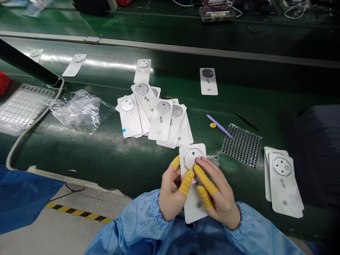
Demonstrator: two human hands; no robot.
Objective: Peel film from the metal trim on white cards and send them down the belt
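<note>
Near the bench's front edge, my left hand (174,187) grips a white phone back cover (190,209) by its left side, with the yellow-cotted thumb on the face. My right hand (219,194) is closed on the same cover from the right. Two of its fingers wear yellow cots, and fingertips touch the silver octagonal camera ring (189,159). Whether anything small sits under those fingertips is hidden. Beyond my hands lies a black dotted sheet of small round parts (242,146), with purple tweezers (219,125) resting on its edge.
A loose pile of similar covers (159,122) lies ahead; a small stack (285,187) is at right. Single covers (208,81) lie on the far strip. Also there: a yellow round piece (213,125), dark tweezers (248,121), crumpled plastic bag (79,109), clear tray (23,108), cable (29,131).
</note>
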